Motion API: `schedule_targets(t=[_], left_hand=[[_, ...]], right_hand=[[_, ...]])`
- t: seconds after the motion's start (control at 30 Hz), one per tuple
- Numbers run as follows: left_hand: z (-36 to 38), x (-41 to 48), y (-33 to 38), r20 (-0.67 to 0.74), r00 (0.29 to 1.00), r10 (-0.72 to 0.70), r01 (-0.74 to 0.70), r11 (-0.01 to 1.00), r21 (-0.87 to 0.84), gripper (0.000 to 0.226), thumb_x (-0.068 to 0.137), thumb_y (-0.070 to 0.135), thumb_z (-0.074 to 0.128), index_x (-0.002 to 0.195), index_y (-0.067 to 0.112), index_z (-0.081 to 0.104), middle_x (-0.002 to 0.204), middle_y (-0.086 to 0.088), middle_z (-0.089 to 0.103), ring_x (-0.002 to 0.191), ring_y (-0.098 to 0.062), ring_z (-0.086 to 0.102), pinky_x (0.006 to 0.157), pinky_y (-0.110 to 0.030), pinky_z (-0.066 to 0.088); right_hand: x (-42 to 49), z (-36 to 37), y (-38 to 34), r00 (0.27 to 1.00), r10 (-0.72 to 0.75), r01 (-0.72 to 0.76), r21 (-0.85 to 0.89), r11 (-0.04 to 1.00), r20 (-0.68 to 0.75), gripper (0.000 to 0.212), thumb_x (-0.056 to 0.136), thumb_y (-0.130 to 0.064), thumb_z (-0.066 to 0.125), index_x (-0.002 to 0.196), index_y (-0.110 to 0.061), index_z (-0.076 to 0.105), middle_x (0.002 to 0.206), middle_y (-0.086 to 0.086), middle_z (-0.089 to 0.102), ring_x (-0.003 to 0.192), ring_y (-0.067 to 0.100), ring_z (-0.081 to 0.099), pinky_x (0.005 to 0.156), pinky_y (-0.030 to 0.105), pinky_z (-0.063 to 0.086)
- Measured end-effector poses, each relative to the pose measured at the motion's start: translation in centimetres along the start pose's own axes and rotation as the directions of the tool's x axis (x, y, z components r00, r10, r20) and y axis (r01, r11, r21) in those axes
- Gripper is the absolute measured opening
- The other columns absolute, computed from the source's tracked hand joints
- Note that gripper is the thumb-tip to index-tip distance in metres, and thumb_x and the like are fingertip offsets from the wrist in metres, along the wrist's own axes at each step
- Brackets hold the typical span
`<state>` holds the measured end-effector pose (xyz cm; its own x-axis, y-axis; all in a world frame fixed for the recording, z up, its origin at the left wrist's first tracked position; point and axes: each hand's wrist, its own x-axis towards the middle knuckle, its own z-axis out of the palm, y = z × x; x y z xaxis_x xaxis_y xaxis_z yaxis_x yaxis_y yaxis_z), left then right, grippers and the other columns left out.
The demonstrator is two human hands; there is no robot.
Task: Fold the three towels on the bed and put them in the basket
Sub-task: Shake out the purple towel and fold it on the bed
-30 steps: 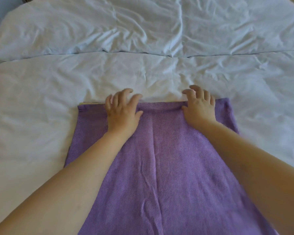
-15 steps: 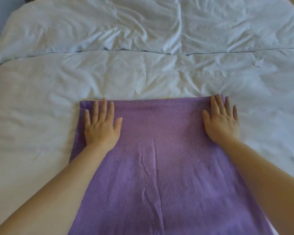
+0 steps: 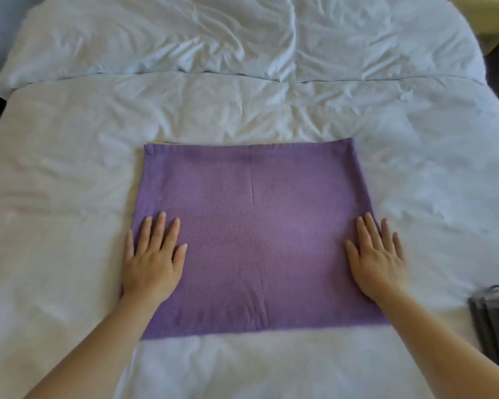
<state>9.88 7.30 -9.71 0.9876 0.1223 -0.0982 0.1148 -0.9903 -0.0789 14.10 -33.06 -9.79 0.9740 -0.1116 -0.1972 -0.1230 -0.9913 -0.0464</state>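
A purple towel lies flat on the white bed, folded into a rectangle. A thin yellowish edge peeks out under its far left corner. My left hand rests palm down on the towel's left side, fingers spread. Flat on the towel's right edge lies my right hand, fingers apart. Neither hand grips anything. A dark grey folded cloth with a loop sits at the bed's right edge. No basket is in view.
White pillows lie across the head of the bed. Pale furniture shows at the top right corner, with dark floor beside it. Rumpled white duvet surrounds the towel on all sides.
Both hands slid from the towel's far edge outward and back toward me, smoothing it flat. The view pulled back, so the towel's near edge and the grey cloth now show.
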Motion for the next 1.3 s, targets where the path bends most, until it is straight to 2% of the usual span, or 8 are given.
schedule_targets(t=[0.2,0.47,0.6,0.7,0.8,1.0,1.17,1.3], left_hand=[[-0.5,-6.7,7.4,-0.062,0.954,0.293,-0.300,0.941,-0.155,0.054,0.096,0.052,0.031,0.143,0.029,0.043,0.153,0.000,0.035,0.141,-0.025,0.033,0.114,-0.053,0.021],[0.9,-11.9,-2.1,0.033,0.977,-0.212,0.215,0.960,-0.178,0.065,0.088,0.054,0.026,0.143,0.023,0.041,0.151,-0.010,0.037,0.139,-0.035,0.035,0.111,-0.056,0.020],[0.1,-12.4,-2.5,0.077,0.897,-0.436,0.414,0.765,-0.494,0.062,0.089,0.034,0.057,0.134,-0.006,0.045,0.128,-0.032,0.052,0.117,-0.048,0.050,0.096,-0.051,0.038],[-0.6,-11.8,-2.1,0.226,0.805,-0.548,0.526,0.485,-0.699,0.043,0.087,0.022,0.066,0.117,-0.006,0.054,0.110,-0.027,0.061,0.100,-0.042,0.058,0.084,-0.045,0.045],[-0.8,-11.4,-2.2,0.350,0.720,-0.599,0.590,0.262,-0.764,0.040,0.087,0.028,0.067,0.109,-0.004,0.060,0.105,-0.021,0.064,0.093,-0.035,0.060,0.075,-0.036,0.043],[-5.1,-10.6,1.2,0.029,0.844,-0.536,0.285,0.400,-0.871,0.028,0.083,0.013,0.069,0.107,0.003,0.059,0.102,-0.013,0.062,0.091,-0.028,0.057,0.080,-0.032,0.041],[-9.5,-8.7,8.0,-0.174,0.913,-0.369,0.013,0.452,-0.892,0.014,0.085,0.007,0.066,0.099,0.007,0.061,0.086,-0.004,0.063,0.076,-0.028,0.057,0.064,-0.021,0.033],[-10.9,-8.1,16.0,-0.278,0.938,-0.209,-0.145,0.490,-0.859,0.013,0.087,0.010,0.065,0.100,0.009,0.065,0.092,-0.010,0.070,0.084,-0.034,0.063,0.069,-0.031,0.042]], right_hand=[[-7.7,0.5,-8.9,0.935,-0.343,0.353,0.133,0.926,-0.092,0.060,0.092,-0.049,0.034,0.145,-0.019,0.038,0.152,-0.002,0.032,0.143,0.025,0.024,0.116,0.040,0.017],[-12.2,2.8,2.5,0.996,-0.001,0.000,0.009,1.000,0.093,0.062,0.096,-0.052,0.021,0.151,-0.029,0.008,0.159,-0.011,0.007,0.147,0.012,0.002,0.119,0.035,0.007],[-12.8,1.8,2.6,0.989,0.134,-0.138,0.079,0.987,0.056,0.062,0.097,-0.046,0.026,0.152,-0.025,0.007,0.160,-0.008,0.002,0.148,0.017,-0.004,0.119,0.038,0.002],[-12.7,1.7,0.4,0.999,-0.032,0.032,0.118,0.992,-0.002,0.062,0.098,-0.046,0.029,0.151,-0.024,0.007,0.157,-0.010,0.001,0.146,0.014,-0.002,0.118,0.034,-0.001],[-13.0,3.1,-0.7,0.986,-0.076,0.067,0.071,0.995,0.145,0.064,0.097,-0.054,0.020,0.152,-0.026,0.002,0.160,-0.010,-0.001,0.147,0.015,-0.002,0.119,0.036,0.001],[-12.8,1.8,-0.6,0.974,-0.024,-0.053,0.330,0.943,0.225,0.053,0.099,-0.043,0.034,0.148,-0.021,0.029,0.159,-0.002,0.016,0.147,0.024,0.010,0.116,0.038,0.008],[-13.6,-1.3,0.7,0.973,0.146,-0.230,0.673,0.703,0.180,0.038,0.093,-0.018,0.059,0.128,-0.005,0.055,0.127,0.017,0.058,0.105,0.024,0.055,0.089,0.028,0.038],[-12.9,-3.4,3.5,0.942,0.245,-0.320,0.833,0.451,0.229,0.022,0.092,-0.012,0.057,0.112,-0.006,0.064,0.111,0.014,0.066,0.093,0.018,0.057,0.084,0.030,0.043]])
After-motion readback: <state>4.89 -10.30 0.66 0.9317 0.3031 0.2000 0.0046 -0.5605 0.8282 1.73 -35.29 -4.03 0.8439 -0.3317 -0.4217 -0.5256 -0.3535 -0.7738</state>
